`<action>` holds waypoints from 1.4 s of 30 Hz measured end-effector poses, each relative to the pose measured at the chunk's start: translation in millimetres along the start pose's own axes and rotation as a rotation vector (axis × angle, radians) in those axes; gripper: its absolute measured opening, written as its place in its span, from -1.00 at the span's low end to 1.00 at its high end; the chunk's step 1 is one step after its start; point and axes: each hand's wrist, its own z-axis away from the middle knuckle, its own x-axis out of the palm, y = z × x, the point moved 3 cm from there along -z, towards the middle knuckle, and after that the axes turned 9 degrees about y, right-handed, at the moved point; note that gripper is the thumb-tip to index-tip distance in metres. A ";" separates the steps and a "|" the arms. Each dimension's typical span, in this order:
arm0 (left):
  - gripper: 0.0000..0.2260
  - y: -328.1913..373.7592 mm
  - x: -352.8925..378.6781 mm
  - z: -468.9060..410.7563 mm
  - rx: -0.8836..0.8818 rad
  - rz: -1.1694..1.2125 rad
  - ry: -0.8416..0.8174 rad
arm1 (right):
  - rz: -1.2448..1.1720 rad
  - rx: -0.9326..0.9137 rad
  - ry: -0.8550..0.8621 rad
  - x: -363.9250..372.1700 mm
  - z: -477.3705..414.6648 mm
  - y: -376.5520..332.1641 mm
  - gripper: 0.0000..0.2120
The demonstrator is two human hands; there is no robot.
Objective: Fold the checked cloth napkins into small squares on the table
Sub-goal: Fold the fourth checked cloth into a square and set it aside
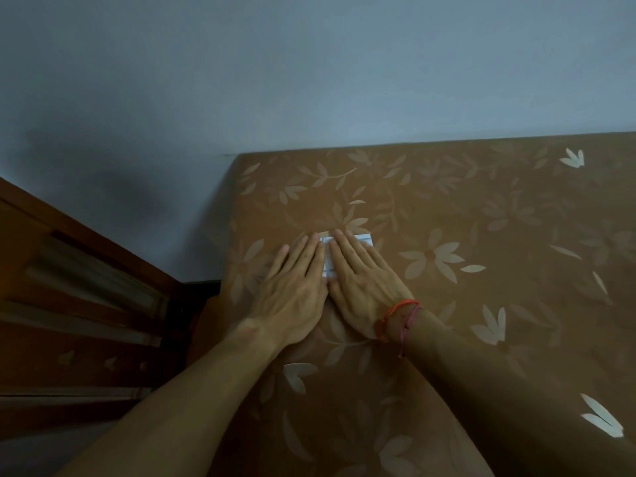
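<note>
Grips flat (fingers straight), left hand, right hand, pressing folded napkin

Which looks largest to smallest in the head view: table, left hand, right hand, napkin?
1. table
2. left hand and right hand: alike, no ranking.
3. napkin: smallest as seen, though both flat hands cover most of it, so its full size is unsure.

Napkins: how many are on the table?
1: a folded napkin on the table, mostly under the right hand, the left hand at its edge; more could be hidden beneath.
</note>
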 end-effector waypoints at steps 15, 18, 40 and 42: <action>-0.36 2.0 2.1 17.9 -0.006 -0.013 -0.044 | 0.104 0.116 -0.056 -7.3 24.0 23.8 -0.23; -0.37 3.0 0.1 17.0 -0.019 -0.024 -0.066 | 0.104 0.127 -0.070 -8.1 32.4 20.8 -0.21; -0.68 -15.0 -50.3 0.2 -1.148 1.319 0.100 | -0.685 0.926 0.132 -47.2 -6.6 55.1 -0.87; -0.69 -15.1 -47.8 -0.1 -1.129 1.321 0.093 | -0.680 0.918 0.138 -48.0 -2.5 52.2 -0.85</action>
